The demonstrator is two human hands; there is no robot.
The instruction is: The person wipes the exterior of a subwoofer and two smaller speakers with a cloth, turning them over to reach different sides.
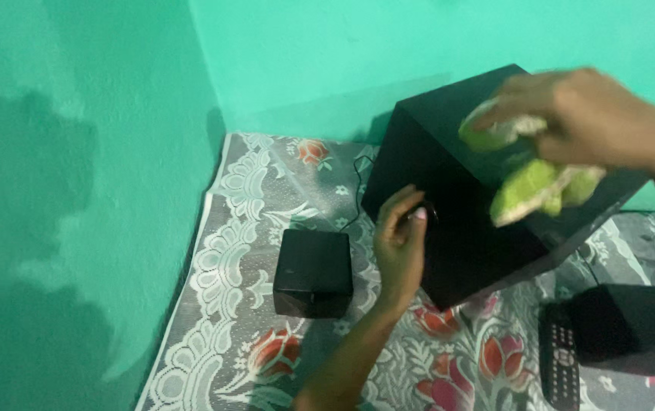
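Left hand: the left hand (400,243) reaches up from the near edge and rests against the front corner of the big black box (464,228), fingers curled together near a small round knob; whether they pinch the knob I cannot tell.
Right hand: the right hand (586,114) comes in from the right, above the top of the big black box, its fingers closed tight on a green cloth (537,186).
Green cloth: bunched and a bit blurred, it hangs from the right hand and lies against the top right part of the box.
Big black box: a large speaker cabinet, standing on the flowered mat (243,228), far right of the middle, close to the far wall.
Small black box: a small black box (313,272) sits on the mat just left of the left hand, apart from the big one.
Second small box: another small box (632,327) sits at the near right.
Remote: a dark remote (559,361) lies just left of that second box.
Wire: a thin black wire (358,186) runs on the mat to the left of the big box.
Walls: green walls (76,190) meet in a corner at the far left.
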